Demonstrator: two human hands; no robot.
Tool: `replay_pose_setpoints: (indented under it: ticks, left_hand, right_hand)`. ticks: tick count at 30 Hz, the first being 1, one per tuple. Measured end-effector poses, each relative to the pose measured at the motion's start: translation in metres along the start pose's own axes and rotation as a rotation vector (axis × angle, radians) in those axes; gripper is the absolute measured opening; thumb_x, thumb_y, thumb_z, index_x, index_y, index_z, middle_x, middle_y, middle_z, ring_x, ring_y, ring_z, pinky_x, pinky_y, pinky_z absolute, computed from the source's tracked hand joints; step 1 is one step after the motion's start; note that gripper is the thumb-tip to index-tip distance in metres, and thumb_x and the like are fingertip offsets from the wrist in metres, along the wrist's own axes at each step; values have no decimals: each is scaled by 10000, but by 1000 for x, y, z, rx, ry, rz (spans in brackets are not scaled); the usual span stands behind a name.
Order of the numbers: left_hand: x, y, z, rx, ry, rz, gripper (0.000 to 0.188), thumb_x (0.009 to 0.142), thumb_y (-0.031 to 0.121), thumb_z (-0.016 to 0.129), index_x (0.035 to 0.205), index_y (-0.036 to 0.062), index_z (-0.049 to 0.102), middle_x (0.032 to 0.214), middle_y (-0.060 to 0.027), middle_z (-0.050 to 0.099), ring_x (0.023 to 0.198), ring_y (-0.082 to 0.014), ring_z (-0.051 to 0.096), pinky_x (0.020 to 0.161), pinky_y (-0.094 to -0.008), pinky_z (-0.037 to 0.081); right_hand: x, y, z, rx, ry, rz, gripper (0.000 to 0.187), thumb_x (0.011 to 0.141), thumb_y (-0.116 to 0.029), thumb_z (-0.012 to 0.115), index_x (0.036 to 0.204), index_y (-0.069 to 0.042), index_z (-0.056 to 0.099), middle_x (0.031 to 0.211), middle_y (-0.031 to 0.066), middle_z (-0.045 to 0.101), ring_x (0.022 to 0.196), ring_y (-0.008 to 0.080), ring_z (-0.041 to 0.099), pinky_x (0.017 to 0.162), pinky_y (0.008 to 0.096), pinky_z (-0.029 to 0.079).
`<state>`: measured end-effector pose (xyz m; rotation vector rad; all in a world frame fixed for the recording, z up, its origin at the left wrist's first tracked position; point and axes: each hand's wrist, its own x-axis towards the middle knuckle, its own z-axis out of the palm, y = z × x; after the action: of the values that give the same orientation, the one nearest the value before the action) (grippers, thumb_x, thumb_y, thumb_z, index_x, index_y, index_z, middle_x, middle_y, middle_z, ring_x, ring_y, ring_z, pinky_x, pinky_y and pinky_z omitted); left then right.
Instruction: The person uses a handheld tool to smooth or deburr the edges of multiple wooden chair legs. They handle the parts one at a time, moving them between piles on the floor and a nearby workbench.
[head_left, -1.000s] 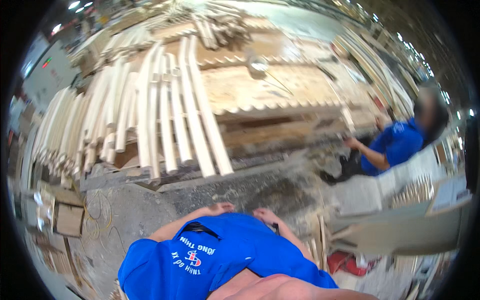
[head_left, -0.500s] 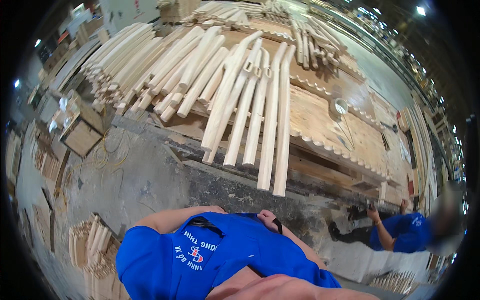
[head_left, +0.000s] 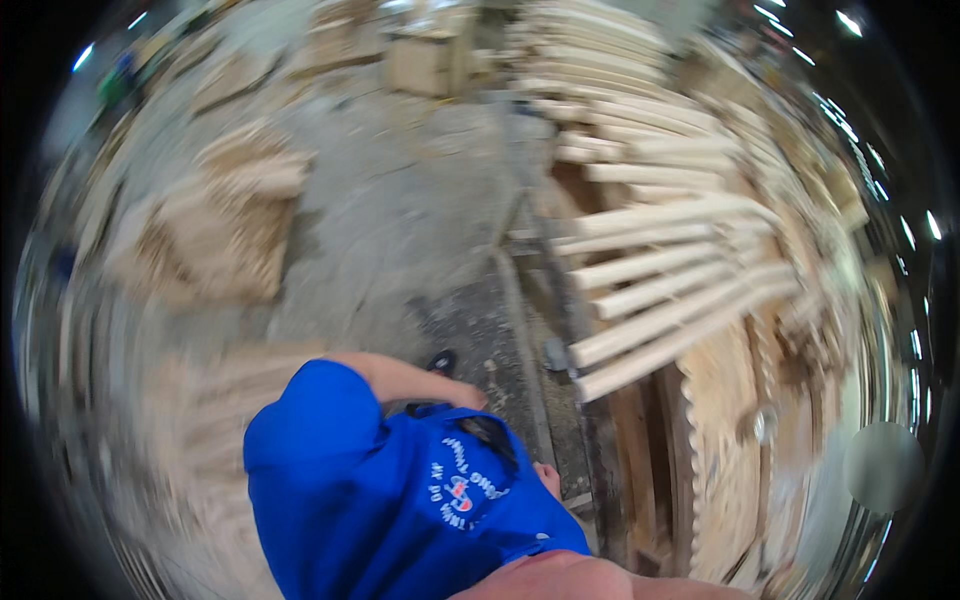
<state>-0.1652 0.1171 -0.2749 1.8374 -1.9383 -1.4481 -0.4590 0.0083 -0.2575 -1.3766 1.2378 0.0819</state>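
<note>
- Reference relation: the wooden bars (head_left: pixel 650 300) lay to the right of both hands and farther out, on top of the workbench (head_left: pixel 605 480). Both hands stood apart from them.
- Long axis: the nearest bars ran across the view, near ends at left, far ends at right and somewhat higher. Their blunt near ends reached about to the dark front edge of the workbench.
- Nearer hand: the right hand (head_left: pixel 548 480) was closer to the workbench edge; the left hand (head_left: pixel 472 396) was farther left, in front of the blue shirt (head_left: pixel 400 500). Which hand was closer to the lowest bar end could not be told with certainty.
- Hand state: no object was visible in either hand. Blur and small size left finger closure undetermined for both; the shirt partly hid the right hand.
- Edges: a panel with a scalloped edge (head_left: pixel 715 450) lay beyond the front edge, on the near side of the lowest bar.
- Room for moving: grey floor (head_left: pixel 400 230) extended ahead and to the left, between the workbench and a blurred wood pile (head_left: pixel 215 225).
</note>
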Motion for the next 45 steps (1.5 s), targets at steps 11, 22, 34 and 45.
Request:
replay_pose_setpoints:
  ticks: [11,22,34,45]
  left_hand:
    - [-134,36,145,-605,817,-629,309,735,315,550,769,8,572,749,-188,613,740,-360,597,635,-436,453]
    - [-111,54,156,-618,762,-538,315,756,348,559,819,39,555,725,-161,616,723,-340,596,625,-424,450]
    - [-109,33,169,-527,773,-646,284,754,310,568,847,42,588,791,-155,628,783,-327,602,677,-416,457]
    - [-188,15,321,-921,1113,-1198,268,698,245,525,756,11,642,787,-204,627,754,-341,611,677,-429,471]
  right_hand:
    - [47,26,-62,-520,-249,-268,214,839,-216,580,851,-3,596,692,65,595,571,138,547,547,275,455]
    - [91,16,-79,-634,-377,-474,198,845,-183,570,876,12,590,701,72,601,566,143,553,525,281,464]
    - [28,52,-64,-455,-364,-158,195,847,-177,565,899,9,591,718,78,607,581,143,564,532,281,469]
    - [14,-15,40,-968,-725,-391,250,845,-171,562,1038,-11,553,779,105,615,654,157,601,531,279,499]
